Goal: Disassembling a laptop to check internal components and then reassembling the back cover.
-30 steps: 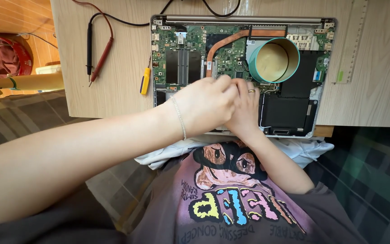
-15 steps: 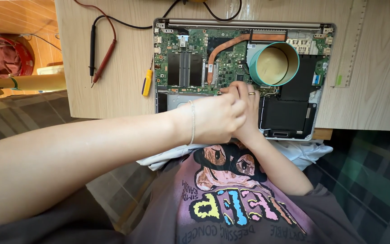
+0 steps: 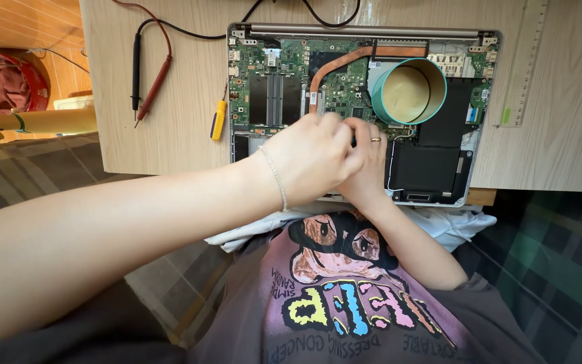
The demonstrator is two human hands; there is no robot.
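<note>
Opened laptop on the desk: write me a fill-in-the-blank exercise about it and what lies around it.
1. Both hands, the left hand over the right hand, meet above the opened laptop, whose green ____ board is exposed.
2. The teal-rimmed round container sits on the laptop's ____ half in the picture.
3. The small screwdriver left of the laptop has a ____ handle.
4. The right hand wears a ____ on one finger.

Missing words: circuit; right; yellow; ring
</note>
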